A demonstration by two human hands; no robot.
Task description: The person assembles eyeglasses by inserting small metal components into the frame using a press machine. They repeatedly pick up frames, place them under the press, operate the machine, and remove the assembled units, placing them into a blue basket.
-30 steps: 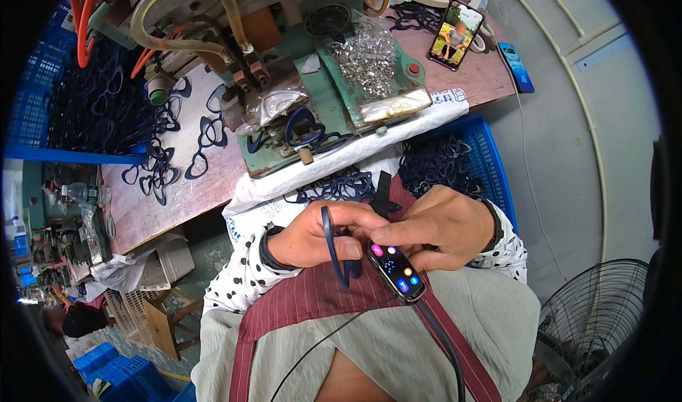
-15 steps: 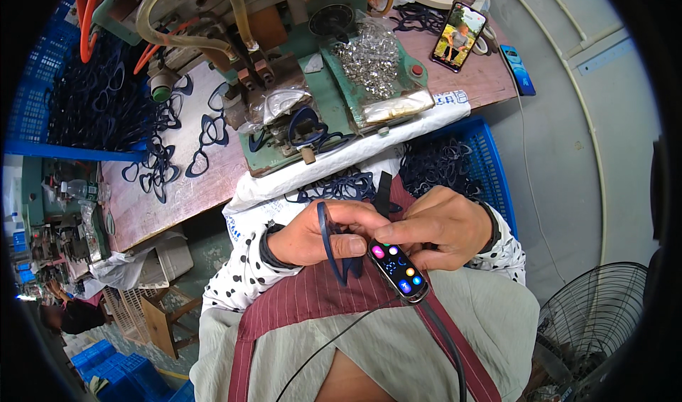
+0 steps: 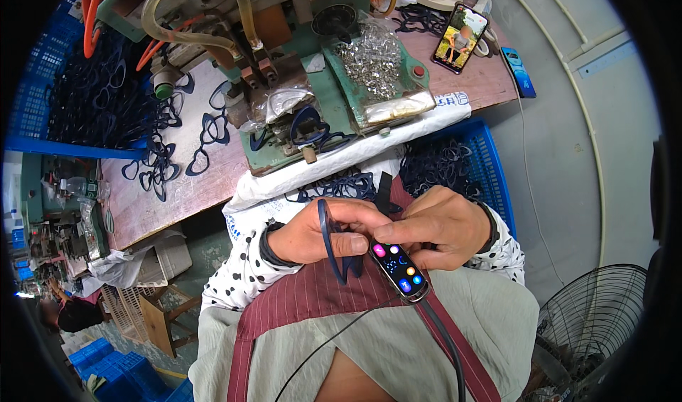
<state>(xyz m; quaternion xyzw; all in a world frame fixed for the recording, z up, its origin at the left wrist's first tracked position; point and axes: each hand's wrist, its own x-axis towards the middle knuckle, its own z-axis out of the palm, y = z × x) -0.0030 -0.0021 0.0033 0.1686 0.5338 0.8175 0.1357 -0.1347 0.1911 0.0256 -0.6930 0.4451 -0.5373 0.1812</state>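
Observation:
My left hand (image 3: 320, 233) is closed around a dark blue eyeglass frame (image 3: 327, 235), which hangs from between its thumb and fingers over my lap. Its fingertips meet those of my right hand (image 3: 444, 230) at the upper end of a smart band (image 3: 399, 268) with a lit screen of coloured icons. The right thumb and forefinger are pinched together at that end; just what lies between them is partly hidden. One black strap piece (image 3: 384, 191) sticks up beyond the fingertips, and another dark strap (image 3: 447, 345) runs down from the band's lower end.
Ahead stands a green bench machine (image 3: 284, 111) with a tray of small metal parts (image 3: 373, 68). Eyeglass frames fill a blue basket (image 3: 489, 153) at right and a blue crate (image 3: 71, 146) at left. A phone (image 3: 459, 40) leans at the table's far right; a fan (image 3: 593, 324) stands lower right.
Both hands keep nearly the same pose at the smart band. The picture on the propped phone differs slightly, and the view has shifted a little.

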